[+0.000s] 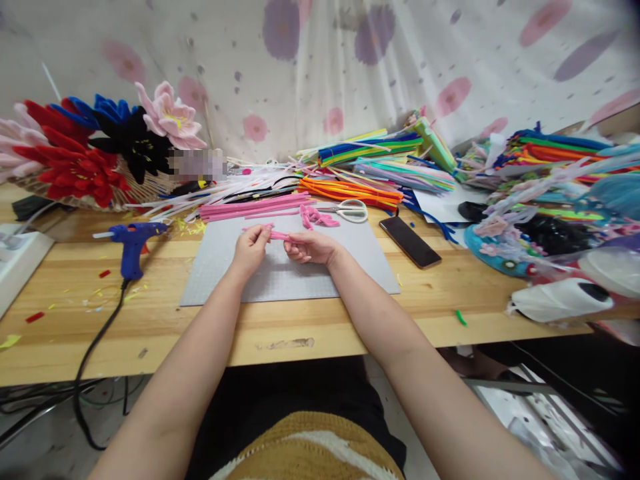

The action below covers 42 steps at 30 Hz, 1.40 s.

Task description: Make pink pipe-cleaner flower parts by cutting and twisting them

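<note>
Between my two hands a short pink pipe cleaner piece (pixel 279 235) is stretched, above the grey cutting mat (pixel 215 277). My left hand (pixel 253 245) pinches its left end between thumb and fingers. The right end is gripped by my right hand (pixel 311 247), whose other fingers curl under. Just behind my right hand lie shaped pink pipe cleaner pieces (pixel 317 217), beside white-handled scissors (pixel 352 211). A bundle of straight pink pipe cleaners (pixel 255 206) rests along the mat's back edge.
A blue glue gun (pixel 131 248) stands at left, its cord hanging over the table edge. Fluffy flowers (pixel 85 160) fill the back left. A phone (pixel 410 241) lies right of the mat. Orange pipe cleaners (pixel 350 191) and other bundles line the back; a white roll (pixel 563 299) sits far right.
</note>
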Each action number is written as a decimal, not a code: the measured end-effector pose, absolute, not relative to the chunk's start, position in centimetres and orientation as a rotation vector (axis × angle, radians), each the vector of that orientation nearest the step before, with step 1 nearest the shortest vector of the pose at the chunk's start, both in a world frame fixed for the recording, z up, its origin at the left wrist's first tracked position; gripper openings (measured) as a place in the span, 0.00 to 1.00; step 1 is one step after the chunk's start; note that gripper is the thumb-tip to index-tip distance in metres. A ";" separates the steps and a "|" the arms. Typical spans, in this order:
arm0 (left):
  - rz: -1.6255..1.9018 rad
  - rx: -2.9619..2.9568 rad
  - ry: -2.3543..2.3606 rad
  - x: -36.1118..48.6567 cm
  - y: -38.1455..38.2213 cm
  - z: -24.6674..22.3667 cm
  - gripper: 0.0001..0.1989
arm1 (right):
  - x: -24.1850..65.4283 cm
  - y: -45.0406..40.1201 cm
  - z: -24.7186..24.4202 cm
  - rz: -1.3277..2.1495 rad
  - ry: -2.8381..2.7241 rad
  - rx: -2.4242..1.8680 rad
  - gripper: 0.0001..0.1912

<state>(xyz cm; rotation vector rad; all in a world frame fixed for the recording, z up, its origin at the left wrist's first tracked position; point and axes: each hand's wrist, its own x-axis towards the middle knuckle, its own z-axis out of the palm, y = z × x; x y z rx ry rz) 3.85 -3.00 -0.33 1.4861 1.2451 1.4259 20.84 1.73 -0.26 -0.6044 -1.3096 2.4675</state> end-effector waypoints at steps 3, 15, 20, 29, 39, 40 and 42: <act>1.422 1.323 1.226 3.6 -2.9 -0.3 0.18 | 20.9 1.7 -0.2 2.339 -1.389 -0.724 0.14; 1.218 1.097 1.150 3.8 -2.9 -0.1 0.13 | 19.9 0.7 0.1 1.923 -1.711 -0.881 0.14; 1.286 0.975 1.204 4.0 -3.1 0.2 0.15 | 19.1 0.6 -0.2 1.696 -1.798 -0.865 0.13; 0.990 0.511 0.922 3.3 -3.1 1.4 0.08 | 17.5 -0.2 -0.3 1.495 -1.765 -0.630 0.13; 1.083 0.490 0.829 3.6 -3.1 1.9 0.09 | 17.1 0.0 -1.0 1.418 -1.687 -0.640 0.14; 1.082 0.486 0.811 3.5 -3.1 1.9 0.10 | 17.2 0.1 -0.9 1.437 -1.684 -0.642 0.14; 1.099 0.497 0.807 3.4 -3.0 1.8 0.09 | 17.5 0.2 -0.7 1.472 -1.686 -0.652 0.15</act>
